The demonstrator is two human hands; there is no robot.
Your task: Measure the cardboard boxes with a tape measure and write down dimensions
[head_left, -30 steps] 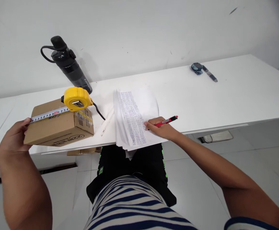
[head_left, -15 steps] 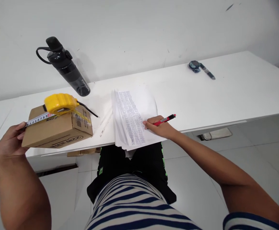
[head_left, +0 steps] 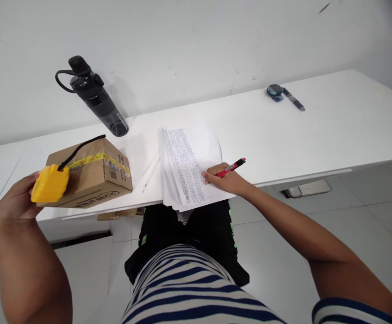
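At the left, my left hand (head_left: 12, 200) is closed at the yellow tape measure (head_left: 50, 183), whose case hides most of the fingertips. The tape measure is in front of the near left edge of a brown cardboard box (head_left: 84, 180), and its black strap lies across the box's top. No white blade shows now. My right hand (head_left: 228, 178) is closed around a red pen (head_left: 231, 167) with a black end. That hand rests on a stack of papers (head_left: 206, 144), the upper sheet covered with rows of dense handwriting.
A black water bottle (head_left: 98, 96) stands against the wall behind the box. Toward the right back of the white table (head_left: 283, 139) lie a small dark-blue object (head_left: 274, 92) and a dark marker-like stick (head_left: 293, 99). The table's front edge runs above my lap.
The tape measure's case has moved left and down from above the box to my left hand, and its blade has drawn in. My right hand and the pen have hardly moved.
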